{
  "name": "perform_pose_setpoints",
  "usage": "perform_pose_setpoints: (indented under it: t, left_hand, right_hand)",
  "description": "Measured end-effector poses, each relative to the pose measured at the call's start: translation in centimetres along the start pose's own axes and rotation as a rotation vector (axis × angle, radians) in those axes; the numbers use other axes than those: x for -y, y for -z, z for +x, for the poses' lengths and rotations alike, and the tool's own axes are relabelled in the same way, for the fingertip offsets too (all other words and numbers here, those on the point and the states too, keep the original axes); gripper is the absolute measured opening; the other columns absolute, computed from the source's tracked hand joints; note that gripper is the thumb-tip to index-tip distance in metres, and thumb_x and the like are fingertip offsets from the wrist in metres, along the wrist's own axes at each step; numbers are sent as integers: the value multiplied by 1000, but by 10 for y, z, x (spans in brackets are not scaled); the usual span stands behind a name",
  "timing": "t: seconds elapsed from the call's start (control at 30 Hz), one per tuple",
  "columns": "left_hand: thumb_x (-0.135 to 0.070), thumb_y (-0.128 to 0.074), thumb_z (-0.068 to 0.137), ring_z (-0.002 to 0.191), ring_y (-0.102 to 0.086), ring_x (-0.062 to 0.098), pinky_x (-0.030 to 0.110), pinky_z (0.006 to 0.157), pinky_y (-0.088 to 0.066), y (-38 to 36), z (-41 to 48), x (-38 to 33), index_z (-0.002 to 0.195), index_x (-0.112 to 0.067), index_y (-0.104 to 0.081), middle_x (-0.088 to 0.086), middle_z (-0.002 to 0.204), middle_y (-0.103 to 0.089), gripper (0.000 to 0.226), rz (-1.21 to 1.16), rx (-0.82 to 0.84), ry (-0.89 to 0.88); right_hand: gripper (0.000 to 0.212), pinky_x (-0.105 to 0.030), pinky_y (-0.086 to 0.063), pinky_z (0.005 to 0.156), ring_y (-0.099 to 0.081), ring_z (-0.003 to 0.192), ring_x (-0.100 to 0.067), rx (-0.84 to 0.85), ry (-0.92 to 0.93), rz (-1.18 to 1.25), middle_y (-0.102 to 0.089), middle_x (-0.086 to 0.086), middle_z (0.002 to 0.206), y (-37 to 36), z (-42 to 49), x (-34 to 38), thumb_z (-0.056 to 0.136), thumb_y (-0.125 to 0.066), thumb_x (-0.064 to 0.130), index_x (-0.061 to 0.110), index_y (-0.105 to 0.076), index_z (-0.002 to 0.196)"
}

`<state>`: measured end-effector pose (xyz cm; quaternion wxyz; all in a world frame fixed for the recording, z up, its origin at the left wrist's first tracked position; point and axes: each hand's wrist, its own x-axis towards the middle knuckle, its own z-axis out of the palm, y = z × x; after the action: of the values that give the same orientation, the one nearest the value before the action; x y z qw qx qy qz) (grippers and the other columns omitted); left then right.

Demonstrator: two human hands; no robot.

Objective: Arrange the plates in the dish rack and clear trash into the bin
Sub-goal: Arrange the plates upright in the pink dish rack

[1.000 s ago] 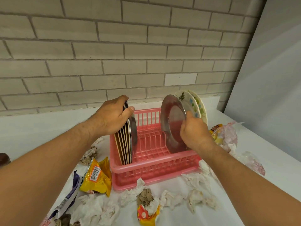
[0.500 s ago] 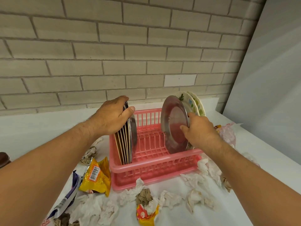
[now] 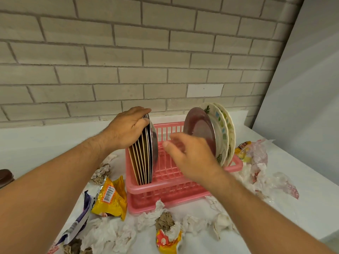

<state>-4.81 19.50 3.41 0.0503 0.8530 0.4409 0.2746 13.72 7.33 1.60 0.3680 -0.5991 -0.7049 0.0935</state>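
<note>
A pink dish rack (image 3: 165, 188) stands on the white counter. At its left end, several dark plates (image 3: 145, 158) stand on edge as a stack, and my left hand (image 3: 126, 129) grips their top rims. At the right end a steel plate (image 3: 199, 129) leans upright against two white patterned plates (image 3: 224, 129). My right hand (image 3: 189, 158) hovers over the middle of the rack with relaxed fingers, holding nothing, slightly blurred.
Crumpled tissues (image 3: 108, 237) and wrappers litter the counter: a yellow snack packet (image 3: 111, 198), a purple wrapper (image 3: 80, 219), a red-yellow wrapper (image 3: 167, 241), clear plastic bags (image 3: 256, 156) at the right. A brick wall rises behind. No bin is in view.
My right hand has let go of the steel plate, now standing at the rack's right end, and has moved left over the rack's middle. My left hand stays on the stack.
</note>
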Motion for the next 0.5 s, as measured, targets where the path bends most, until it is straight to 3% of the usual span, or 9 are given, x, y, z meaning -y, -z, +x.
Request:
perform_pose_setpoints:
  t: [0.07,0.13,0.27,0.4,0.5]
  left_hand:
    - [-44,-22,89,137,-28,13,30,110,-22,0,1,0,144,-24,-36,0,150,-35,60,0,6,-4]
    - [-45,-23,88,137,-28,14,31,111,-22,0,1,2,144,-27,-36,0,150,-34,60,-6,14,6]
    - [-46,-24,89,138,-27,13,28,111,-22,0,-1,4,144,-29,-35,-2,151,-33,59,-14,4,10]
    - [-43,-29,95,139,-26,11,18,104,-16,-2,-2,5,147,-26,-30,-4,152,-32,55,-23,-24,-9]
    - [-44,-36,96,126,-41,14,22,97,-29,-2,-2,5,147,-25,-27,2,146,-42,55,-69,-50,48]
  right_hand:
    - [53,-38,-50,92,-58,106,-11,49,-32,101,-60,7,122,-19,2,4,90,-46,58,27,-48,133]
    - [47,-32,-49,85,-57,97,-10,51,-27,142,-61,11,111,-36,3,10,92,-43,54,29,-47,132]
    - [42,-36,-48,87,-58,99,-18,-41,-24,111,-63,0,112,-58,0,19,98,-34,44,23,-47,133]
    - [34,-32,-46,69,-58,77,-17,-105,33,25,-62,2,88,-62,7,21,100,-30,36,19,-53,116]
    - [33,-30,-43,62,-56,68,-13,-127,38,-10,-58,6,76,-59,18,20,101,-27,37,20,-54,107]
